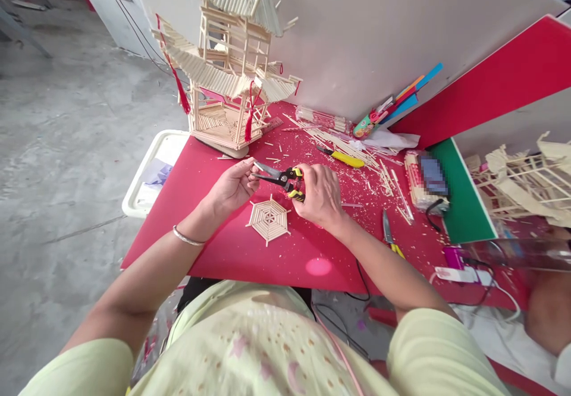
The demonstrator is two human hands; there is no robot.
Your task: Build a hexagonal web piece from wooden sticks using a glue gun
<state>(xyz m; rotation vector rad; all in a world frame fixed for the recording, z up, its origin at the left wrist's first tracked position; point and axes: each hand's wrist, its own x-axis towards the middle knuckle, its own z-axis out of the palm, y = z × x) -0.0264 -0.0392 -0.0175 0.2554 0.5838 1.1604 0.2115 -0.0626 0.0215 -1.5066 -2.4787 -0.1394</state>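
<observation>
My right hand (319, 194) is wrapped round the yellow-and-black handles of a pair of pruning shears (277, 177). Their blades point left and stand parted, with the tips at the fingers of my left hand (234, 185). Thumb and forefinger of that hand pinch a short pale wooden stick (257, 167) at the blades; most of it is hidden. Just below the shears, a flat hexagonal piece made of thin sticks (269, 220) lies on the red tabletop (214, 229).
A stick-built pagoda model (227, 87) with red tassels stands at the back left. Loose sticks, shavings and a yellow utility knife (345, 158) lie behind my right hand. Farther right are more shears (388, 232), a phone (432, 175) and a power strip (461, 275).
</observation>
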